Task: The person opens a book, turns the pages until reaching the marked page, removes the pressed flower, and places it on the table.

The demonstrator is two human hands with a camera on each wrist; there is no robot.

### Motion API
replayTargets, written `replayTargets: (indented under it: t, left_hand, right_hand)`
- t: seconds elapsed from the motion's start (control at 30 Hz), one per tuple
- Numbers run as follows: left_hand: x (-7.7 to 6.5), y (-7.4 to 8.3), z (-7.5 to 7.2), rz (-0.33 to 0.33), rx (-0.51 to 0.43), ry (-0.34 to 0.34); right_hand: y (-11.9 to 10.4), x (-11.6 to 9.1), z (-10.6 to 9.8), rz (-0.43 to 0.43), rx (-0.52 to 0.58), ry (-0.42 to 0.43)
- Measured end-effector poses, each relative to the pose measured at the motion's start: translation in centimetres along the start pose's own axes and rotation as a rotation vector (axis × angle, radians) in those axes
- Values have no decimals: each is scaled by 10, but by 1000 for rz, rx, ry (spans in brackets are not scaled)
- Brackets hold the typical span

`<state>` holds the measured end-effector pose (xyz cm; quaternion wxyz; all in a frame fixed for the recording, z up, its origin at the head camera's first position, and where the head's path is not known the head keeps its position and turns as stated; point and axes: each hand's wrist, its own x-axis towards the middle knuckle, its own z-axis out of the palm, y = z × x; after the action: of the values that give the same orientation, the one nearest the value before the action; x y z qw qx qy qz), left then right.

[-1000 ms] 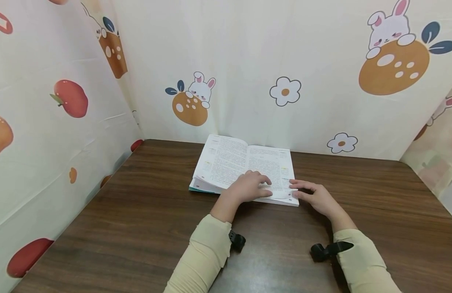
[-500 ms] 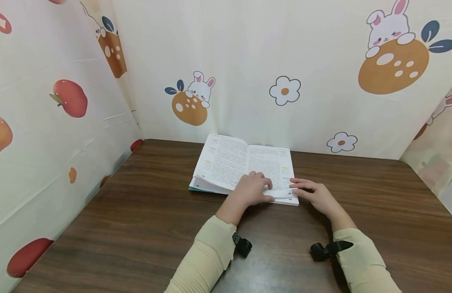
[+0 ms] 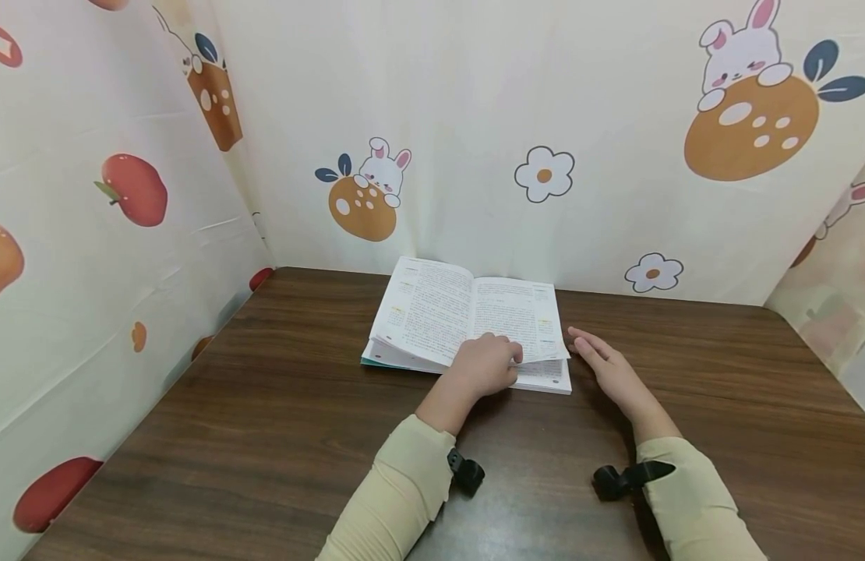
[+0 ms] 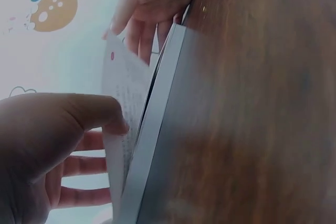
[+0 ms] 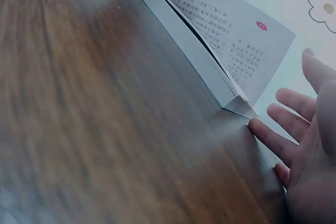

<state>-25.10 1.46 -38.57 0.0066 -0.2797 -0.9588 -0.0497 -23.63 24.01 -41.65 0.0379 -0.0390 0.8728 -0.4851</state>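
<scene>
A thick open book [image 3: 432,312] lies on the table with printed pages facing up. My left hand [image 3: 480,368] is over its near edge and pinches a page [image 5: 262,51] between thumb and fingers. In the left wrist view, the thumb [image 4: 107,111] lies against the underside and the other fingers are behind the sheet. That page's near corner is lifted off the block below, leaving a dark gap. My right hand [image 3: 606,372] stays beside the book's right edge with fingers extended. The right wrist view shows its fingertips [image 5: 258,125] close to the book's corner, holding nothing.
The dark wood table [image 3: 250,436] extends around the book. A pale curtain [image 3: 467,93] printed with rabbits, fruit and flowers hangs just behind the book. Black wrist cameras [image 3: 467,474] are strapped over the light sleeves.
My left hand has shifted slightly right and now lifts the page's near edge. My right hand's fingers have come off the page corner and straightened beside the book.
</scene>
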Motion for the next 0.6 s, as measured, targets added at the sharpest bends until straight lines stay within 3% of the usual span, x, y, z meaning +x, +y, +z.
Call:
replayTargets:
  t: [0.17, 0.3, 0.47, 0.6]
  left_hand:
    - [1, -2, -1, -107, -86, 129]
    - [-3, -9, -10, -204, -195, 254]
    - [-10, -28, -26, -274, -316, 404]
    - [-16, -46, -37, -334, -446, 475]
  right_hand:
    - [0, 0, 0, 13, 6, -5]
    - [1, 0, 1, 31, 4, -23]
    - [0, 0, 2, 37, -11, -40]
    - [1, 0, 2, 26, -20, -42]
